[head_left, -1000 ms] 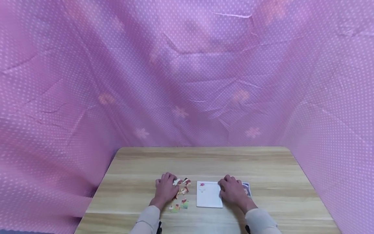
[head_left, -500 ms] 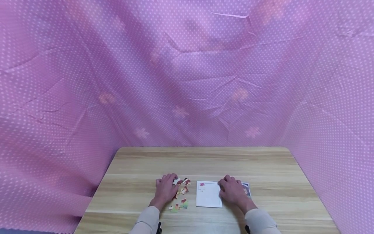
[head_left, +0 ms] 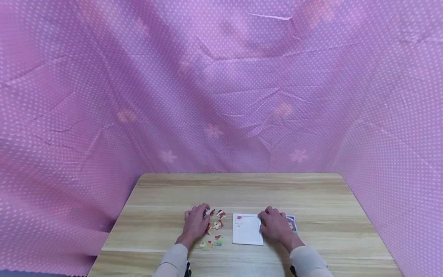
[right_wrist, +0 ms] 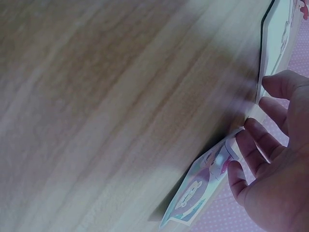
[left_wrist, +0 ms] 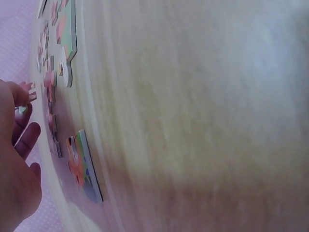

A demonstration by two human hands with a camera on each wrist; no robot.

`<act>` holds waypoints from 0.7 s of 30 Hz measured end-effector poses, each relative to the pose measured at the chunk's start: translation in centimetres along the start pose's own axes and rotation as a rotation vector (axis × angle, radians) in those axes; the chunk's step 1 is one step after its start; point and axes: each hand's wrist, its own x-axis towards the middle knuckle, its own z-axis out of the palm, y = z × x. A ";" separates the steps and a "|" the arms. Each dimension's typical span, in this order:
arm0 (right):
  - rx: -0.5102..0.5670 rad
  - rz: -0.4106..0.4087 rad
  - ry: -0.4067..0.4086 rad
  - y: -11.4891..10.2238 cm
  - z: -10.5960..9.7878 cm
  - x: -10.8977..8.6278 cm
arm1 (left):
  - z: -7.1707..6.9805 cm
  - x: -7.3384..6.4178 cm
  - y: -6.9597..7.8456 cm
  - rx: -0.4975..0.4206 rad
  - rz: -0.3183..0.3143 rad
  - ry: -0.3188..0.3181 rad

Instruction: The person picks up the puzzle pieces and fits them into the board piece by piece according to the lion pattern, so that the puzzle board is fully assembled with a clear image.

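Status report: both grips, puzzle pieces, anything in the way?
Left grip pinches a puzzle piece. Right grip at white board's right edge. Loose pieces left of board. Right grip partly hides picture card.

From my end I saw a pale wood-grain table (head_left: 242, 192) with rounded far corners — behind it and along both sides hung a pink-purple curtain (head_left: 221, 86), white-dotted, creased, scattered with faint flowers (head_left: 214, 131) — and, at lower left, a bluish strip (head_left: 14, 274) below its hem.
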 end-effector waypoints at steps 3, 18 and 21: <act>0.001 0.001 0.001 0.1 0.0 0.1 | -0.1 0.1 0.2 -0.031 -0.002 -0.001; 0.018 0.015 -0.032 -0.4 -0.2 0.7 | -0.3 0.7 1.3 -0.102 0.021 0.011; 0.025 0.011 -0.025 -0.5 -0.1 0.7 | -0.1 0.9 1.7 -0.114 0.018 0.008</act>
